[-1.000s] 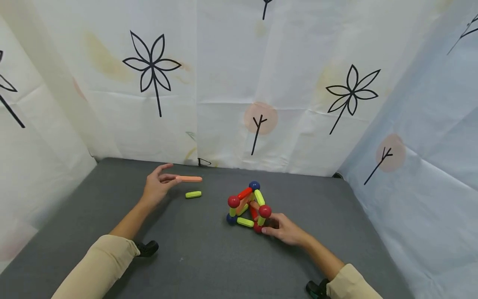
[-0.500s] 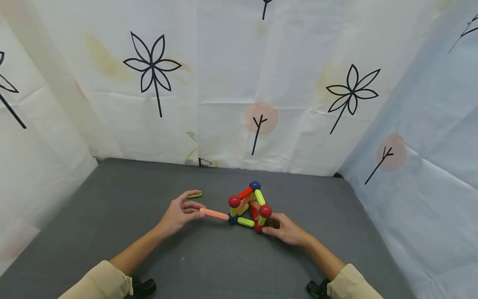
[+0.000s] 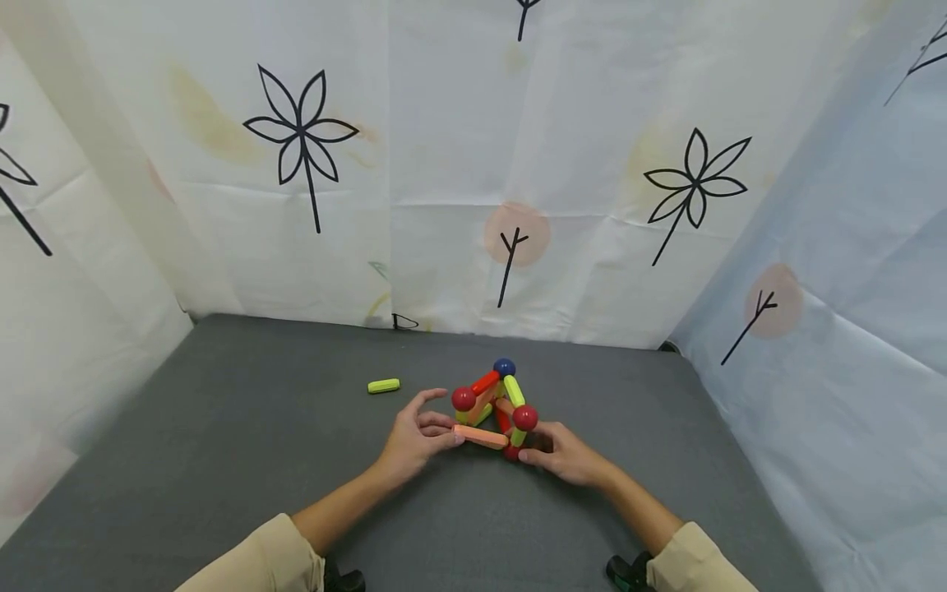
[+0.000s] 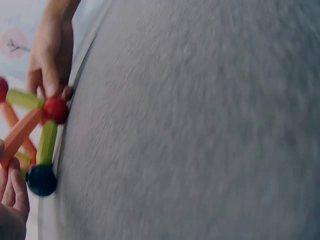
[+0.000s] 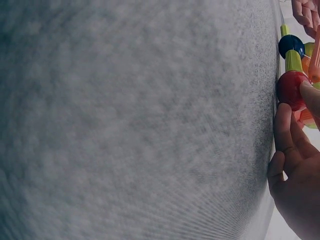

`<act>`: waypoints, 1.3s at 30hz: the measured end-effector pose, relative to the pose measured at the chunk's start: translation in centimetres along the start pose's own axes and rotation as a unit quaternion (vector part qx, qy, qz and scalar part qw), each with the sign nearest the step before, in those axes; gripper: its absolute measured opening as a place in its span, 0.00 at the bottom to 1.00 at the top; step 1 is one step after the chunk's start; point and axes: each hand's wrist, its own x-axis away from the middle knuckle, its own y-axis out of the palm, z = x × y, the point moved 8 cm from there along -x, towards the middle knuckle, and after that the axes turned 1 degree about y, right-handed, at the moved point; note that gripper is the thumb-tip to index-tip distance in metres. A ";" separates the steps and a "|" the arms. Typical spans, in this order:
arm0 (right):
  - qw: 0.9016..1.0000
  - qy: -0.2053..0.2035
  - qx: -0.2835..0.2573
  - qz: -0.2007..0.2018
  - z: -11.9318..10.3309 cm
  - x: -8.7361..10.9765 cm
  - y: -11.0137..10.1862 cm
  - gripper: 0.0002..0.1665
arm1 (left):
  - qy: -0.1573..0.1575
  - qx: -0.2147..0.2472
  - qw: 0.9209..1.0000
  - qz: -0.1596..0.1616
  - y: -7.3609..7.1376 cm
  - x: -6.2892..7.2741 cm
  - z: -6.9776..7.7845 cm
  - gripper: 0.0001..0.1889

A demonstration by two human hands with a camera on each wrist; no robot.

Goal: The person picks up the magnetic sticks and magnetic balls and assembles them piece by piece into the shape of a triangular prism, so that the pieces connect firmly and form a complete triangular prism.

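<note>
My left hand (image 3: 416, 437) pinches an orange rod (image 3: 482, 437) between thumb and fingers at the front of a ball-and-rod magnetic construction. In the left wrist view the rod slants across the front face, its far end right at the lower red ball (image 4: 55, 110). A yellow-green rod (image 4: 47, 142) links that ball to a dark blue ball (image 4: 41, 180). My right hand (image 3: 565, 456) grips the same lower red ball at the front right corner, thumb and fingertips around it in the right wrist view. Above stand two more red balls, and a blue ball (image 3: 505, 367) at the back.
One loose yellow-green rod (image 3: 383, 386) lies on the grey table (image 3: 355, 526), left of the construction and behind my left hand. White cloth (image 3: 444, 164) printed with flowers and trees hangs along the back and both sides.
My left hand has carried the orange rod from the back left, past the lower blue ball, to the construction's front face. The right hand stays on the lower red ball.
</note>
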 end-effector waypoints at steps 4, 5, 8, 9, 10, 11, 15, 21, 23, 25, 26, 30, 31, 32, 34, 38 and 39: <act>1.000 -0.004 -0.004 -0.001 0.0 0.0 0.0 0.21 | 0.006 0.001 0.999 0.035 0.6 0.1 0.2 0.36; 1.000 -0.006 -0.005 -0.001 0.0 0.0 0.0 0.21 | 0.009 -0.001 0.999 0.046 0.6 0.1 0.3 0.35; 1.000 -0.008 -0.007 0.001 0.0 0.0 0.0 0.20 | 0.012 -0.007 0.997 0.070 0.5 0.0 0.4 0.35; 1.000 -0.008 -0.006 0.002 0.0 0.0 0.0 0.21 | 0.013 -0.011 0.997 0.075 0.5 0.0 0.5 0.35; 1.000 -0.007 -0.005 0.002 0.0 0.0 0.0 0.21 | 0.015 -0.014 0.997 0.079 0.5 -0.1 0.5 0.35; 1.000 -0.007 -0.004 0.002 0.0 -0.1 0.0 0.21 | 0.015 -0.018 0.996 0.083 0.5 -0.1 0.6 0.35; 1.000 -0.006 -0.003 0.000 0.0 -0.2 0.1 0.21 | 0.016 -0.037 0.995 0.095 0.4 -0.3 0.8 0.35; 1.000 -0.006 -0.003 0.000 0.1 -0.2 0.0 0.20 | 0.021 -0.054 0.993 0.101 0.7 -0.4 1.1 0.33; 1.000 -0.007 -0.004 0.000 0.1 -0.2 0.0 0.20 | 0.026 -0.056 0.993 0.100 1.0 -0.3 1.3 0.32; 1.000 -0.006 -0.003 0.001 0.2 -0.2 0.0 0.20 | 0.032 -0.059 0.993 0.098 1.3 -0.3 1.5 0.31; 1.000 -0.006 -0.002 0.002 0.2 -0.2 -0.1 0.20 | 0.037 -0.060 0.993 0.097 1.4 -0.2 1.7 0.31; 1.000 -0.003 0.003 0.004 0.3 -0.1 -0.1 0.20 | 0.047 -0.053 0.992 0.103 1.7 -0.1 1.8 0.32; 1.000 -0.002 0.005 0.004 0.3 -0.1 -0.1 0.20 | 0.048 -0.054 0.992 0.106 1.7 -0.1 1.8 0.32; 1.000 -0.001 0.004 0.004 0.4 -0.1 0.0 0.21 | 0.051 -0.056 0.991 0.109 1.7 -0.1 1.8 0.33; 1.000 0.001 0.003 0.004 0.4 -0.1 0.0 0.21 | 0.061 -0.067 0.990 0.111 1.7 -0.2 2.0 0.34; 1.000 0.001 0.001 0.003 0.3 0.0 0.0 0.23 | 0.111 -0.121 0.980 0.109 2.0 -0.5 2.9 0.34; 1.000 0.000 0.000 0.003 0.2 -0.1 0.1 0.23 | 0.128 -0.141 0.976 0.108 2.1 -0.5 3.2 0.33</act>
